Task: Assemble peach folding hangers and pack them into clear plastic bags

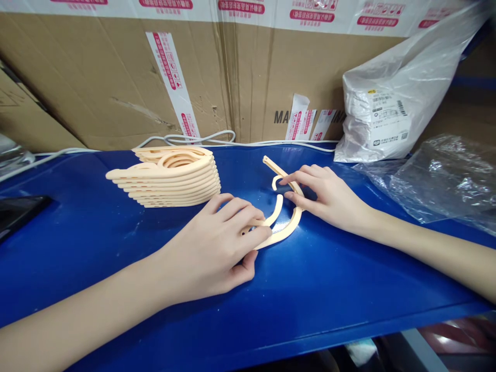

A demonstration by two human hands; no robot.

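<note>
A cream plastic folding hanger [287, 227] lies on the blue table in front of me, its parts spread apart and its curved hook pieces pointing up. My left hand [222, 240] is closed round the near end of it, thumb below and fingers over the top. On the far arm of the hanger rests my right hand [320, 194], with thumb and index finger pinching it beside a small hook. To the left stands a neat stack of folded cream hangers [174, 178], close beyond my left hand's fingers.
Large taped cardboard boxes [248, 67] wall off the back of the blue table [310, 299]. A white cable [186, 138] runs along their foot. At the right are a white labelled plastic bag [382, 116] and crumpled clear plastic [445, 175]. A black flat object [21, 213] lies at the left edge.
</note>
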